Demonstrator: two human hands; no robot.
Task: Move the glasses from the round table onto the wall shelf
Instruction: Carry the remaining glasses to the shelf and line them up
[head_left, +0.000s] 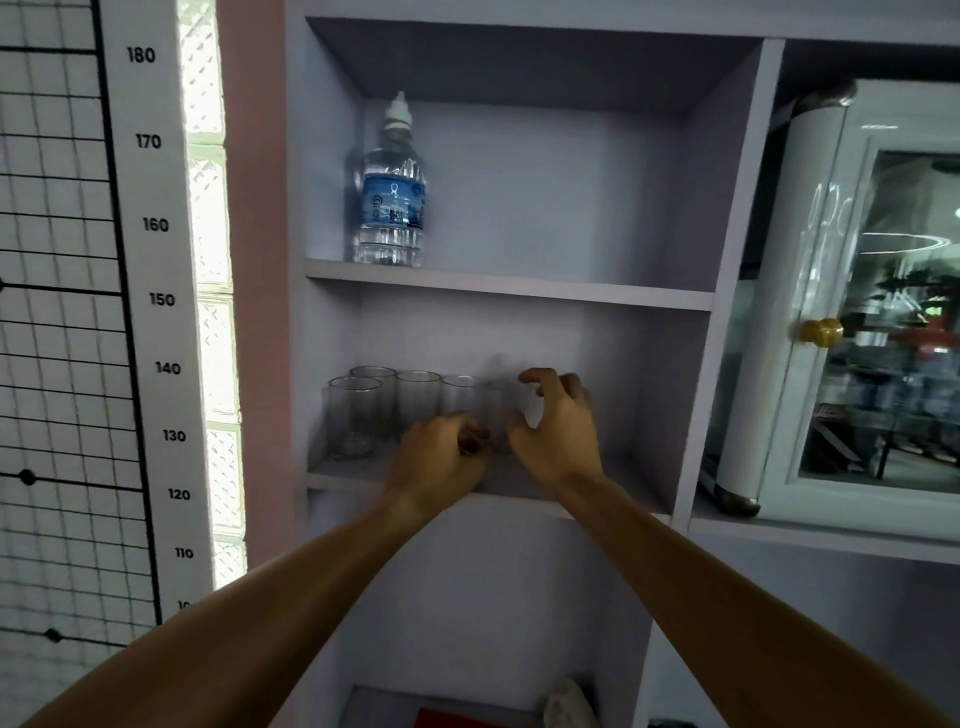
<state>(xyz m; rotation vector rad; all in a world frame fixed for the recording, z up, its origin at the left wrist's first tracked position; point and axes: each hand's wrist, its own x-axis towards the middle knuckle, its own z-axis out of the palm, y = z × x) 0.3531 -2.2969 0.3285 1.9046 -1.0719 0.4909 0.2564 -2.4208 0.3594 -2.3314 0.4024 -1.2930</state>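
Several clear glasses stand in a row on the middle board of the wall shelf (613, 483): one at the front left (353, 415), others behind it and to its right (418, 400), and a blurred one at the right end of the row (497, 410). My left hand (441, 457) is curled into a loose fist at the shelf's front edge, below the row's right part, and I see no glass in it. Just to the right of the last glass is my right hand (556, 421), with fingers and thumb spread in a curve and nothing clearly between them. The round table is out of view.
A water bottle (390, 197) stands on the board above, at its left. The right half of the glasses' board is bare. A white cabinet with a glass door and gold knob (821, 331) is to the right. A height chart (156, 260) hangs on the left.
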